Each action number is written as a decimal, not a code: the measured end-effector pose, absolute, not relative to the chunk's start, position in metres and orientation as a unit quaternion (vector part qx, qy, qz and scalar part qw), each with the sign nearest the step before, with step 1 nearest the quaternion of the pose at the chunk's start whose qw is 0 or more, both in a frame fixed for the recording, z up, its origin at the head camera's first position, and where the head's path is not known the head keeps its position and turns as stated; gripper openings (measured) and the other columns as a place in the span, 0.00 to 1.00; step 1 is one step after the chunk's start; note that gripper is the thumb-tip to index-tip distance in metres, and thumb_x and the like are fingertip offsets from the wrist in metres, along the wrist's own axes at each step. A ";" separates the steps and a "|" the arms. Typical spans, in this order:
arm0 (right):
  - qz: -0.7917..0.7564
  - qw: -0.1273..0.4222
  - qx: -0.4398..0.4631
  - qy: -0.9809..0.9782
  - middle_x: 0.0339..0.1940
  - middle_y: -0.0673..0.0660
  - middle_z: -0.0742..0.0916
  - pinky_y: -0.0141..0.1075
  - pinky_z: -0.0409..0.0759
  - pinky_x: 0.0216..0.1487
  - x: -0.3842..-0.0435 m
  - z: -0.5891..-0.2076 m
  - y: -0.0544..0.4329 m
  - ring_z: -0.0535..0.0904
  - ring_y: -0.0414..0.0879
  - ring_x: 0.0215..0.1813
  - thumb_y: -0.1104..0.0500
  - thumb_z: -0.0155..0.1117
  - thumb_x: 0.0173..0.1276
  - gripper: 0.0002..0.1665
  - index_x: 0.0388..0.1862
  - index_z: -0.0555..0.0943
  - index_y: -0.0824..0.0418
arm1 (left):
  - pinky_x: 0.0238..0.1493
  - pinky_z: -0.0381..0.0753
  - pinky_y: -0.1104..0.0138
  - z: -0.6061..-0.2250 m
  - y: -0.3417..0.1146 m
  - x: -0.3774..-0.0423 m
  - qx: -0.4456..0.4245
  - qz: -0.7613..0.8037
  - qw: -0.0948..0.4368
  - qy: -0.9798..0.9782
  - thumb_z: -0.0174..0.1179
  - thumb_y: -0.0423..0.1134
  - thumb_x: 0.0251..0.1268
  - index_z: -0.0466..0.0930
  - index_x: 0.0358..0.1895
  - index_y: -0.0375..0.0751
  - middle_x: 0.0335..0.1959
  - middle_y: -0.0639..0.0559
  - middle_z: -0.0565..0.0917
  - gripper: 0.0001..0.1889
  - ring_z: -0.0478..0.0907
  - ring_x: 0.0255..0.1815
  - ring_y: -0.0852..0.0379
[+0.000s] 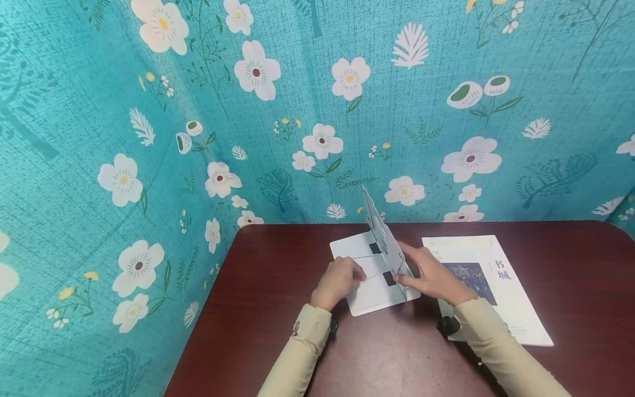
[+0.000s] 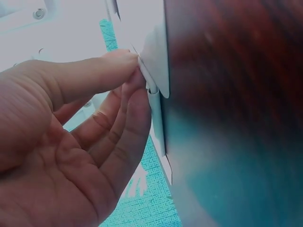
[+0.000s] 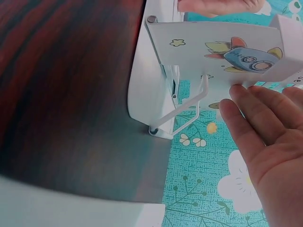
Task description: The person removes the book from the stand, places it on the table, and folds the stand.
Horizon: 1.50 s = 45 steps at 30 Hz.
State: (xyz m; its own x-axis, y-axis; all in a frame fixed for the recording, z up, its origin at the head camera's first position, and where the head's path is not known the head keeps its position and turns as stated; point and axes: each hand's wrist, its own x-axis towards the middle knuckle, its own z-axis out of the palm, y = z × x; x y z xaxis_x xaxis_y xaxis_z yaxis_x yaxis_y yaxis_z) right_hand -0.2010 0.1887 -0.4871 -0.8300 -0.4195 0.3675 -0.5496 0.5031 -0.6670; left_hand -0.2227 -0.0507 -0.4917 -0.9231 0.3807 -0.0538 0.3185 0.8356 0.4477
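A white folding book stand (image 1: 382,298) rests on the table, its base flat and its panel (image 1: 384,237) tilted upright. Cartoon print covers part of the panel (image 3: 189,47) in the right wrist view, where a thin wire prop (image 3: 182,111) runs between panel and base. At the base's left side, my left hand (image 1: 339,281) pinches the edge of a thin white plate (image 2: 149,75) between thumb and fingers. My right hand (image 1: 429,273) holds the panel at its near edge, with fairly straight fingers (image 3: 258,113) against its back; the thumb is hidden in the right wrist view.
Right of the stand lies a white magazine (image 1: 516,309) with a dark picture on its cover, partly under the right forearm. The dark red wooden table (image 1: 263,286) reaches back to a teal flowered cloth (image 1: 297,182), which also hangs along the left side.
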 end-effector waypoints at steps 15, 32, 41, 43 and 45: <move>0.393 0.072 0.291 -0.870 0.57 0.62 0.91 0.60 0.86 0.57 -0.199 -0.488 0.183 0.89 0.58 0.58 0.59 0.69 0.60 0.41 0.74 0.74 0.64 | 0.43 0.88 0.71 -0.475 -0.052 -0.226 0.198 0.370 -0.017 0.907 0.67 0.39 0.70 0.89 0.54 0.39 0.42 0.47 0.93 0.14 0.90 0.40 0.59; 0.295 0.117 0.281 -0.906 0.45 0.59 0.93 0.40 0.84 0.41 -0.189 -0.489 0.155 0.84 0.40 0.36 0.47 0.77 0.57 0.44 0.72 0.78 0.60 | 0.47 0.91 0.60 -0.439 -0.073 -0.227 0.134 0.575 -0.081 0.803 0.52 0.44 0.83 0.83 0.62 0.33 0.47 0.34 0.91 0.20 0.91 0.45 0.38; 0.291 0.090 0.268 -0.914 0.60 0.61 0.90 0.50 0.86 0.55 -0.185 -0.492 0.145 0.89 0.50 0.53 0.38 0.79 0.56 0.50 0.72 0.78 0.61 | 0.32 0.84 0.70 -0.436 -0.084 -0.230 0.083 0.489 -0.105 0.862 0.62 0.39 0.72 0.91 0.50 0.40 0.35 0.47 0.93 0.12 0.88 0.30 0.59; 0.292 0.082 0.267 -0.915 0.61 0.61 0.89 0.51 0.86 0.57 -0.185 -0.493 0.145 0.89 0.52 0.56 0.36 0.80 0.54 0.52 0.72 0.78 0.62 | 0.31 0.82 0.70 -0.435 -0.088 -0.230 0.075 0.471 -0.110 0.872 0.62 0.38 0.70 0.91 0.48 0.39 0.34 0.47 0.93 0.11 0.86 0.29 0.62; 0.291 0.078 0.267 -0.915 0.62 0.62 0.89 0.50 0.86 0.57 -0.185 -0.493 0.145 0.89 0.52 0.57 0.35 0.81 0.53 0.53 0.72 0.78 0.62 | 0.29 0.81 0.71 -0.435 -0.090 -0.231 0.071 0.460 -0.111 0.878 0.62 0.37 0.70 0.91 0.47 0.38 0.33 0.46 0.93 0.11 0.84 0.27 0.63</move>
State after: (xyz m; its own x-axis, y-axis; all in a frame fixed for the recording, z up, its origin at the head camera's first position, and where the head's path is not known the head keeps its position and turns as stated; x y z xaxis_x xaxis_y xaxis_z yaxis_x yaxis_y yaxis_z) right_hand -0.1853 0.1451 -0.4933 -0.8453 -0.4439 0.2974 -0.5342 0.6880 -0.4912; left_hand -0.2307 -0.0904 -0.4347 -0.9654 0.0218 0.2598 0.2261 0.5665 0.7925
